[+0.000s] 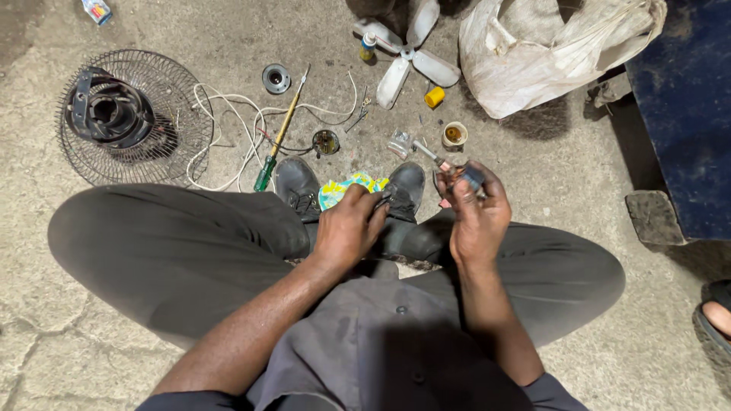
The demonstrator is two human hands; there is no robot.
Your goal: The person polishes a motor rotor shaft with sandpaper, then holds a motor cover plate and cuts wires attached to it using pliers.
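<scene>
The person sits cross-legged on the concrete floor (533, 175). Right hand (476, 217) is closed around a small grey-and-copper part (466, 177), held up just above the right knee; a thin metal shaft (426, 151) sticks out of it toward the floor. Left hand (349, 227) is curled shut over the shoes, fingertips pinching something dark and slim (381, 200) — cannot tell what it is. Nearby on the floor: green-handled screwdriver (278, 137), white wire (228, 129), fan guard (133, 118), white fan blade (407, 52), small open tin (454, 134). Judgement — the step goes best with the part held steady near the body, the pinched piece brought in straight along the shaft, and loose small parts kept clear of the knees.
</scene>
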